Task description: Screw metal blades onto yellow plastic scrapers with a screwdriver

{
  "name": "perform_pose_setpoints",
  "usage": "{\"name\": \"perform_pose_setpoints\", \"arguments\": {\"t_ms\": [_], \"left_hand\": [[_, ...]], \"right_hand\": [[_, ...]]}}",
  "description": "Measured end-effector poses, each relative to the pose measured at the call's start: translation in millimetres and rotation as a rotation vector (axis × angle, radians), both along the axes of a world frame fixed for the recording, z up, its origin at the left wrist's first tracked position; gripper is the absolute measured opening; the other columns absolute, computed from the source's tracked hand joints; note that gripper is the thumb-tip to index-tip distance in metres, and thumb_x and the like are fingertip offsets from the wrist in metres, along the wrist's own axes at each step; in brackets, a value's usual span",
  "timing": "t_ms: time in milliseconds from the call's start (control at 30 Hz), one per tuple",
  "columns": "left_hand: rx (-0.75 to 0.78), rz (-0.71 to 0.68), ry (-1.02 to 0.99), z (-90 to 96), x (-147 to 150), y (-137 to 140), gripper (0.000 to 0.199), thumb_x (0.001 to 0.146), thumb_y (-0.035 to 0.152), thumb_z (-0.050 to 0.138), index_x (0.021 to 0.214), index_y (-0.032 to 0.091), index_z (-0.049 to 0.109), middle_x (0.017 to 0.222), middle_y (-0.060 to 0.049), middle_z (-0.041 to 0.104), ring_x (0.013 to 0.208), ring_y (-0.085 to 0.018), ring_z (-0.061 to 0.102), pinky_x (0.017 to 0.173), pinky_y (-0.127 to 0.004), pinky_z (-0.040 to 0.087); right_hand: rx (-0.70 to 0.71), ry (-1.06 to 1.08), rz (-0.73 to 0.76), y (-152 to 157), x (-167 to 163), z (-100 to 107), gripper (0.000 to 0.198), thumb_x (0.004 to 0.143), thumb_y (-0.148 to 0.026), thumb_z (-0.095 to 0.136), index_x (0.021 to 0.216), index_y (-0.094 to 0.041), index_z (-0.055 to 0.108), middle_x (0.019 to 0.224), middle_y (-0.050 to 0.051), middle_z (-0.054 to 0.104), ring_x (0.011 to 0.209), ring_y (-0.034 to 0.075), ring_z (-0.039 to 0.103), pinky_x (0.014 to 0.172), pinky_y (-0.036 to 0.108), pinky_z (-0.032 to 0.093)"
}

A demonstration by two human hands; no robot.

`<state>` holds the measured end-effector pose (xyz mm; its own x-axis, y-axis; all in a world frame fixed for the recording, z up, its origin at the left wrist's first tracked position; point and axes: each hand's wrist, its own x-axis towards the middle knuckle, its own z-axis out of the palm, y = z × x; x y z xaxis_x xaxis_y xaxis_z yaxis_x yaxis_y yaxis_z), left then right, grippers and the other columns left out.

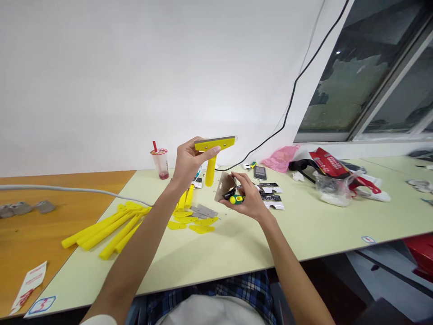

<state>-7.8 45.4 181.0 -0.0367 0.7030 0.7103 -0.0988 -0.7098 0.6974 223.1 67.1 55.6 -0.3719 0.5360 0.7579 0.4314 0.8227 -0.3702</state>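
My left hand [189,162] grips a yellow scraper [214,143] by its wide head, blade edge up and handle hanging down. Two screws show on its face. My right hand [249,198] is closed around a small bent cardboard package [222,186], grey outside with black inside. A green-and-yellow screwdriver [237,199] sits in the same hand, its handle end toward me; its shaft is hidden. Below the hands lie loose yellow head plates [202,229] and grey metal plates [206,211]. Several yellow scraper handles [104,229] are piled near my left forearm.
Behind stand a plastic cup [160,163] with a red straw and a small grey device [260,172]. Black-and-white packages [272,201] lie right of my right hand. Farther right are a pink bag [281,158] and plastic wrapping [334,187]. A grey cable [74,187] crosses the left side.
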Motion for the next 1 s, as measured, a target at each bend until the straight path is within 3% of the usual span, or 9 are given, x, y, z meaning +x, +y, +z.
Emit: {"name": "perform_pose_setpoints", "arguments": {"t_ms": [267, 567, 733, 1000], "left_hand": [[0.005, 0.104, 0.080, 4.0, -16.2, 2.0, 0.033, 0.081, 0.046, 0.097, 0.095, 0.019, 0.086, 0.091, -0.006, 0.079, 0.082, -0.018, 0.068, 0.070, -0.028, 0.054], [0.025, 0.195, 0.189, 8.9, -25.7, -1.1, 0.035, 0.086, 0.049, 0.093, 0.077, 0.018, 0.079, 0.069, -0.002, 0.065, 0.061, -0.012, 0.055, 0.056, -0.027, 0.045], [0.048, 0.223, 0.231, 6.9, -29.8, 2.2, 0.035, 0.087, 0.043, 0.092, 0.070, 0.018, 0.074, 0.062, -0.001, 0.063, 0.057, -0.012, 0.056, 0.052, -0.026, 0.041], [-0.050, 0.316, 0.276, 5.8, -33.8, 4.9, 0.031, 0.087, 0.046, 0.089, 0.081, 0.017, 0.081, 0.069, -0.007, 0.076, 0.062, -0.017, 0.071, 0.053, -0.025, 0.047]], "right_hand": [[-0.063, 0.006, 0.040, 2.8, -5.8, -9.0, 0.097, 0.085, -0.061, 0.092, 0.167, -0.036, 0.045, 0.152, 0.017, 0.058, 0.107, 0.032, 0.074, 0.071, 0.047, 0.071], [-0.048, -0.009, 0.064, 6.8, -7.1, -16.0, 0.095, 0.085, -0.058, 0.092, 0.166, -0.035, 0.048, 0.151, 0.018, 0.059, 0.110, 0.032, 0.072, 0.068, 0.045, 0.069], [-0.067, -0.006, 0.069, 6.4, -6.6, -14.4, 0.094, 0.085, -0.059, 0.092, 0.165, -0.034, 0.049, 0.150, 0.017, 0.060, 0.114, 0.033, 0.072, 0.068, 0.044, 0.069], [-0.056, 0.001, 0.082, 7.6, -5.7, -15.9, 0.095, 0.084, -0.058, 0.094, 0.164, -0.033, 0.050, 0.150, 0.018, 0.061, 0.114, 0.033, 0.072, 0.066, 0.041, 0.068]]}}
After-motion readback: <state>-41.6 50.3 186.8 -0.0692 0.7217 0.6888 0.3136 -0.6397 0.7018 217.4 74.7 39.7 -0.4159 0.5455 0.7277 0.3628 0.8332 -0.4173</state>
